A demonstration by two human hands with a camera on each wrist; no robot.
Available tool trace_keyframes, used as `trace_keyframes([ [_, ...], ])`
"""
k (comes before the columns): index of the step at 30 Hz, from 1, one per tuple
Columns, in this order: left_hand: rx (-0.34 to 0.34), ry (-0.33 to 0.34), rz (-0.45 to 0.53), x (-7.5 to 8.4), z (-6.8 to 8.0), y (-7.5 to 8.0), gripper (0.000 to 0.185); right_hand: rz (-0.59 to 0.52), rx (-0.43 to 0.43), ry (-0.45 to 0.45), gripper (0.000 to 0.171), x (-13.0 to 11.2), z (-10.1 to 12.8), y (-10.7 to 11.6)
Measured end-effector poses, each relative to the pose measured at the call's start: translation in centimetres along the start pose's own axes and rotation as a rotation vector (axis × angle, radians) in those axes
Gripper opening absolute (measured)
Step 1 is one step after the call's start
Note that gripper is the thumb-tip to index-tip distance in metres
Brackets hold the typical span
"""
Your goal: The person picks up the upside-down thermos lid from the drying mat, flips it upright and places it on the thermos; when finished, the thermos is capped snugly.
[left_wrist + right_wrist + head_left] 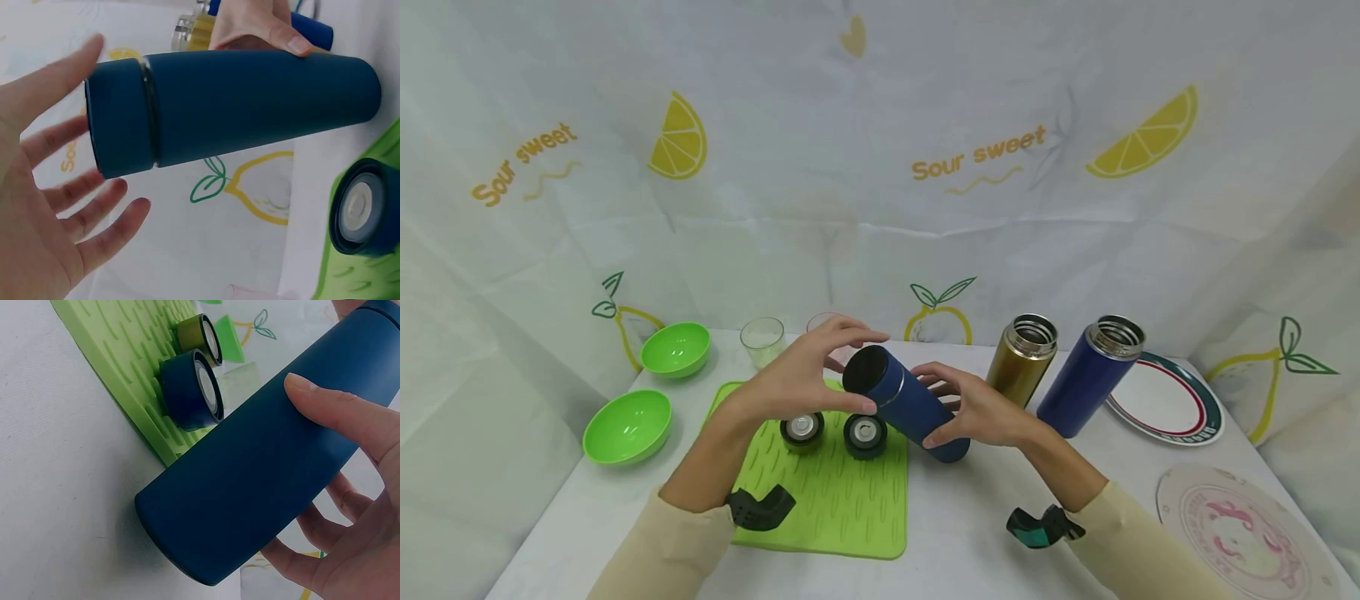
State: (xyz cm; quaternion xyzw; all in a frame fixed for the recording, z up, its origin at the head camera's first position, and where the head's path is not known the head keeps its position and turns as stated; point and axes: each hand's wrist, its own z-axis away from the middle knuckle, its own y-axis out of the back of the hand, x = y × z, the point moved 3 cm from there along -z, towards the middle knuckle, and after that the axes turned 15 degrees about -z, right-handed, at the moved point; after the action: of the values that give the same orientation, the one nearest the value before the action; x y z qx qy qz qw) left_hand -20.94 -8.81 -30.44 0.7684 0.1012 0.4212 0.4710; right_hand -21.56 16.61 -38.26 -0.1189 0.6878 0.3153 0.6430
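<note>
A dark blue flask [910, 408] with its cap [119, 125] on is held tilted over the green mat [827, 500], base low and to the right. My right hand [977, 412] grips the body, thumb on top and fingers underneath [300, 562]. My left hand [808, 379] is spread around the cap end; in the left wrist view its fingers [94, 219] are straight and just off the cap. On the mat below lie a gold-rimmed lid [802, 431] and a blue lid [865, 435], both on their sides.
An uncapped gold flask [1022, 358] and an uncapped blue flask [1090, 375] stand right of my hands. Behind them lies a rimmed plate [1165, 400], and a pink plate [1247, 533] sits front right. At the left are two green bowls [627, 425] and a clear cup [762, 340].
</note>
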Motion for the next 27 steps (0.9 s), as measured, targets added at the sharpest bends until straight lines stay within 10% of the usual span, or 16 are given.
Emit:
trace_keyframes([
  [5,0.013,0.046,-0.036,0.14,-0.26,-0.27,0.065,-0.012,-0.008,-0.002,0.09,0.12,-0.05,0.01],
  [15,-0.076,-0.132,0.009,0.59,-0.07,0.37,0.064,-0.01,-0.013,0.001,0.089,0.13,-0.01,0.03],
  [23,0.031,0.046,-0.049,0.46,-0.58,-0.54,0.065,0.004,-0.006,0.007,0.089,0.26,0.04,0.18],
  [27,0.011,-0.033,-0.076,0.85,-0.54,-0.26,0.056,0.002,-0.01,0.007,0.088,0.29,0.05,0.19],
])
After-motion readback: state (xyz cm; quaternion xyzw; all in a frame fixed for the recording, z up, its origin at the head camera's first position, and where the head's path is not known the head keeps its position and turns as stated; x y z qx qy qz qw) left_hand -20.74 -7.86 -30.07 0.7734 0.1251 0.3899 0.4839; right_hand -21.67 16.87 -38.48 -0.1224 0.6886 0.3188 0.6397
